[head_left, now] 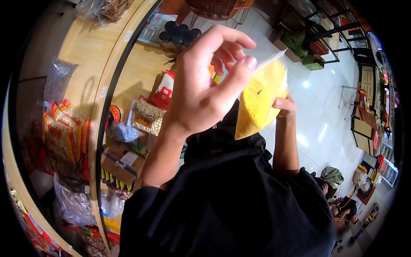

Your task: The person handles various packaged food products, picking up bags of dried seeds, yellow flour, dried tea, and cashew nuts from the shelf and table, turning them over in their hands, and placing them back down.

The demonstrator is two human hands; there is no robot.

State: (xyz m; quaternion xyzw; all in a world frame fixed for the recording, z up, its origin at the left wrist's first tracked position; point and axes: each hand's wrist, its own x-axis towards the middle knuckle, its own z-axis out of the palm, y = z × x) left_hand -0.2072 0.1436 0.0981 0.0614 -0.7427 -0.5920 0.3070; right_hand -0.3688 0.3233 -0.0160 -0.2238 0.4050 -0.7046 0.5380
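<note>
A clear plastic bag of yellow grains [259,100] hangs tilted in front of my chest, with a small dark spot on its face. My right hand [286,105] grips the bag's right side, its thumb on the front and its other fingers hidden behind. Nearer the camera, my left hand [212,79] is raised at the bag's upper left. Its fingers are curled and apart from the thumb, and nothing shows between them. The thumb tip overlaps the bag's left edge in view; whether it touches, I cannot tell.
Wooden shelves [120,85] on the left hold a bag of mixed beans [147,116], a red and white packet [163,91] and dark-capped bottles [180,34]. A wicker basket [219,8] stands at the top. People [344,210] are at the lower right.
</note>
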